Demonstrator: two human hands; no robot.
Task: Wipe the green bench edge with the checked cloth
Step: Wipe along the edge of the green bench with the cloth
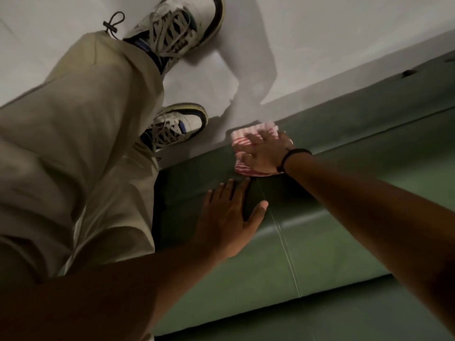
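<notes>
A green padded bench (332, 247) runs diagonally from the lower middle to the upper right, its outer edge meeting the pale floor. My right hand (264, 153) lies flat on the red-and-white checked cloth (242, 139) and presses it against that edge; the fingers cover most of the cloth. A dark band circles the right wrist. Just below, my left hand (229, 217) rests flat on the bench top with its fingers spread, holding nothing.
My own legs in beige trousers (81, 148) and two white laced sneakers (177, 28) stand on the pale floor (320, 33) left of the bench. A seam (285, 247) crosses the bench cushion. A small dark mark (407, 73) sits far along the bench edge.
</notes>
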